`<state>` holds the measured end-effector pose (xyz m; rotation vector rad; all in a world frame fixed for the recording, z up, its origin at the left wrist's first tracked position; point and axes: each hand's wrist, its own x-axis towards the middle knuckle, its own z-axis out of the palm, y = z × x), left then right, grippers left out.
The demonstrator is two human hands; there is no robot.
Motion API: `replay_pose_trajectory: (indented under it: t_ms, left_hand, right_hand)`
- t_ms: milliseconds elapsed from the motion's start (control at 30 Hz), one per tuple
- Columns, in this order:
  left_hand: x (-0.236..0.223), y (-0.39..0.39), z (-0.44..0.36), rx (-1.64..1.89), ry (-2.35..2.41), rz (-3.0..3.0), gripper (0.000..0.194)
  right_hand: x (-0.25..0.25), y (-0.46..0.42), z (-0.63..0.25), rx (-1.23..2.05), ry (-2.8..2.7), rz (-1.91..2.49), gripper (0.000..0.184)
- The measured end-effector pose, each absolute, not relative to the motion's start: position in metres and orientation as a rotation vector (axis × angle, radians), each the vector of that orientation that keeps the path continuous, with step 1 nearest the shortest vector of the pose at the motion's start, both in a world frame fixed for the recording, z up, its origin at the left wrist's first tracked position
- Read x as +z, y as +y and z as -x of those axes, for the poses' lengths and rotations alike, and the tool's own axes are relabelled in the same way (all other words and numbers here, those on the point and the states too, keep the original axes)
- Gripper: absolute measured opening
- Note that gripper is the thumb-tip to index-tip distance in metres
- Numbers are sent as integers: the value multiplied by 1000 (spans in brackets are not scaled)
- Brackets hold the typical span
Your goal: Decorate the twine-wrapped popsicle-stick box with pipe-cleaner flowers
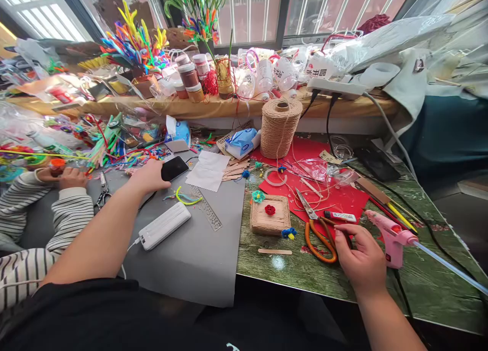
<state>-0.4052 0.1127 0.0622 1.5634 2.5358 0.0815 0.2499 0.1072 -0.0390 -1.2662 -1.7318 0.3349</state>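
Note:
On the left, my left hand point(147, 177) grips the near end of a black smartphone point(174, 168) lying over the grey mat. My right hand point(361, 262) is closed around the right handle of orange-handled scissors point(313, 216); part of that handle is hidden by the fingers. The scissors' blades point away, over red paper. Left of them sits a square twine-wrapped craft-stick box point(270, 224) bearing a red rose point(270, 209), a teal flower point(258, 196) and a blue flower point(288, 232) at its corners. A single craft stick point(275, 252) lies in front.
A pink glue gun point(392, 236) stands beside my right hand, its cord trailing. Behind are a twine spool point(280, 130), tissue packs point(242, 142) and red paper point(343, 186). A white power bank point(164, 226) lies left. Another person's hands point(72, 179) hold a small jar at far left.

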Motion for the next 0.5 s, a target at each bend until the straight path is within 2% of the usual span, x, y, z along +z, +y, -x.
replay_pose_trajectory:
  t_ms: [67, 133, 233, 300, 367, 500]
  left_hand:
    - [68, 109, 389, 4, 2576, -1667, 77]
    - [73, 102, 370, 119, 2606, -1745, 80]
    - [79, 96, 337, 511, 2520, -1705, 85]
    - [79, 95, 310, 816, 2343, -1524, 84]
    - [76, 97, 279, 1085, 1979, -1268, 80]
    - [69, 89, 213, 1148, 1513, -901, 70]
  right_hand:
    - [-36, 105, -251, 282, -1723, 1243, 10]
    - [-29, 97, -249, 168, -1708, 1186, 11]
    - [-7, 67, -229, 80, -1790, 969, 37]
    - [13, 41, -196, 258, -1933, 695, 58]
    - [30, 19, -149, 624, -2041, 524, 68]
    - [38, 9, -50, 1339, -1749, 706, 83]
